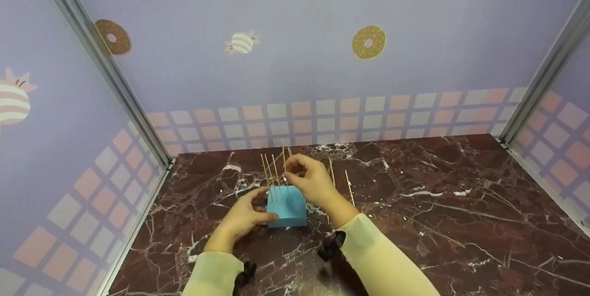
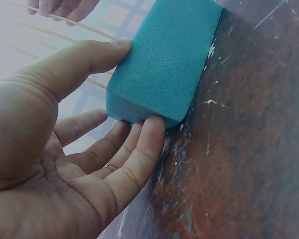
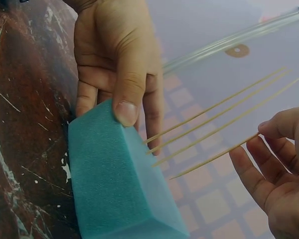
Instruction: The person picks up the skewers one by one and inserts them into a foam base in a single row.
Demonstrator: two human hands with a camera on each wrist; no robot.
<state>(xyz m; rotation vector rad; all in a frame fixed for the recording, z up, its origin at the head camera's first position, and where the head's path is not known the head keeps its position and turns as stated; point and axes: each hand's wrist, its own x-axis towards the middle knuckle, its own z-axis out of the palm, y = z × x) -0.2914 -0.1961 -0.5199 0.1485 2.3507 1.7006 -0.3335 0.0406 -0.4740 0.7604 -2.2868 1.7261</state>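
A blue foam block (image 1: 290,215) stands on the marbled tabletop. My left hand (image 1: 244,215) holds its left side, with the thumb on the front top edge and fingers (image 2: 152,139) against the end face. Several thin wooden skewers (image 3: 214,107) stand in a row in the block's top near its left end. Beside that row, my right hand (image 1: 311,180) pinches another skewer (image 3: 204,163) between thumb and fingers. Its lower end meets the block's top; how deep it sits I cannot tell. Small dark holes (image 1: 295,200) dot the top to the right.
Loose skewers (image 1: 349,185) lie on the dark red marbled table (image 1: 438,222) to the right of my right hand. White specks are scattered near them. Patterned purple wall panels (image 1: 313,74) with metal corner posts (image 1: 110,74) enclose the table at the back and sides.
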